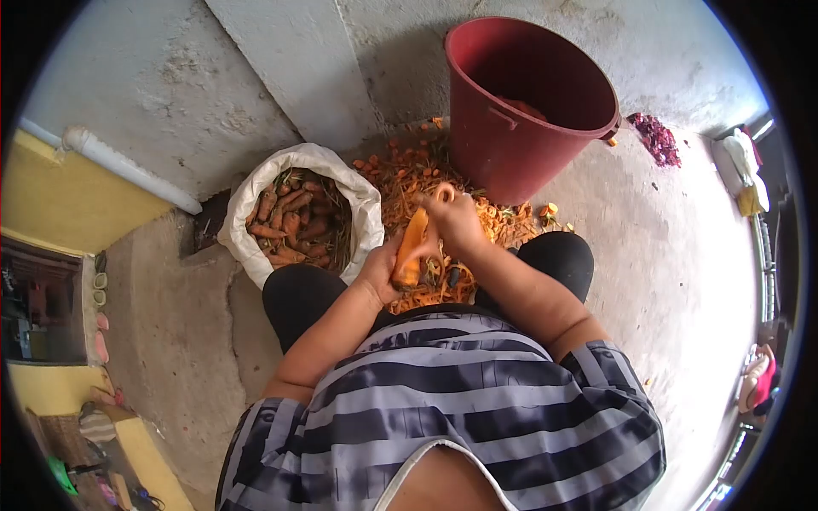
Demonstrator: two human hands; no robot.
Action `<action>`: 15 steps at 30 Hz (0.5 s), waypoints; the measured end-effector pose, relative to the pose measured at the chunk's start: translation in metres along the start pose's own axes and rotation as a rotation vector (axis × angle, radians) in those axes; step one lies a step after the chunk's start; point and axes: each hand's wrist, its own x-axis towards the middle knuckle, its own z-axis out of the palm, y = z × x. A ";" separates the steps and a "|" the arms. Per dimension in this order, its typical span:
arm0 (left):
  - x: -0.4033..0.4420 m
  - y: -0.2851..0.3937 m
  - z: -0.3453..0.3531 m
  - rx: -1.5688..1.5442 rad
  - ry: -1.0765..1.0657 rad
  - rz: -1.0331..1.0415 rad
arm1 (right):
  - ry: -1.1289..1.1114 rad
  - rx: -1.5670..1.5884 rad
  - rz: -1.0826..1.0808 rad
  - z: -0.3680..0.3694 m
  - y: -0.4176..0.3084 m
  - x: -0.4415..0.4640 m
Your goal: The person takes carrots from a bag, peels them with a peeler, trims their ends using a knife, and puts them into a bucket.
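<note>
A large, partly peeled carrot point(415, 232) is in my left hand point(381, 271), whose fingers are wrapped round its lower end. My right hand point(457, 223) is closed over the carrot's upper right side. What it grips is hidden; a small orange loop shows at its fingertips, and I cannot tell whether that is a peel or part of a tool. A pale strip lies along the carrot beneath this hand. Carrot peelings point(494, 220) and cut ends cover the floor below both hands.
An open white sack point(362, 204) of unpeeled carrots point(294, 223) stands at left. A tall red bin point(494, 145) with something orange inside stands ahead, against the peelings. Dark red scraps point(654, 139) lie beyond it. A wall point(170, 94) rises at the back.
</note>
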 end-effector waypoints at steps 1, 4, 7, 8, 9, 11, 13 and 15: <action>-0.001 0.001 0.000 0.037 -0.014 -0.013 | 0.033 -0.017 -0.002 -0.008 0.008 0.022; -0.005 -0.002 0.001 0.130 -0.066 -0.059 | 0.429 0.130 0.016 -0.042 0.010 0.086; -0.011 -0.001 0.007 0.055 -0.169 -0.078 | 0.648 -0.055 -0.062 -0.086 0.022 0.124; -0.019 0.005 0.019 0.012 -0.229 -0.053 | 0.652 -0.047 -0.055 -0.092 0.031 0.124; -0.017 0.009 0.011 0.029 -0.224 -0.014 | 0.653 -0.040 -0.050 -0.094 0.038 0.126; -0.011 0.016 -0.001 0.106 -0.114 0.089 | 0.577 -0.215 -0.083 -0.091 0.067 0.120; -0.004 0.021 -0.017 0.161 -0.003 0.110 | 0.497 -0.240 0.123 -0.093 0.113 0.126; 0.005 0.023 -0.030 0.180 0.090 0.087 | 0.417 0.052 0.398 -0.087 0.118 0.116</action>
